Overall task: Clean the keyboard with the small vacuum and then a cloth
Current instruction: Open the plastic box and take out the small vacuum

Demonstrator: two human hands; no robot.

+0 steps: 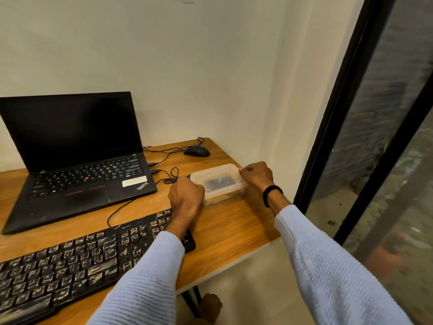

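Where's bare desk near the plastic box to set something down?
Best patch: bare wood between the box, the keyboard and the right edge of the desk. A narrower strip lies between laptop and keyboard, crossed by one cable. Crowded: coiled cables left of the box, where the left hand grips it.

You can read one brand name: "ThinkPad", printed at a slant on the right corner of the palm rest of the laptop point(70, 137). Just beside it, a white sticker point(134, 181) carries print too small to make out. On the keyboard point(70, 261) nearest you, pale dust covers most key legends; a few marks show through, but none reads with certainty.
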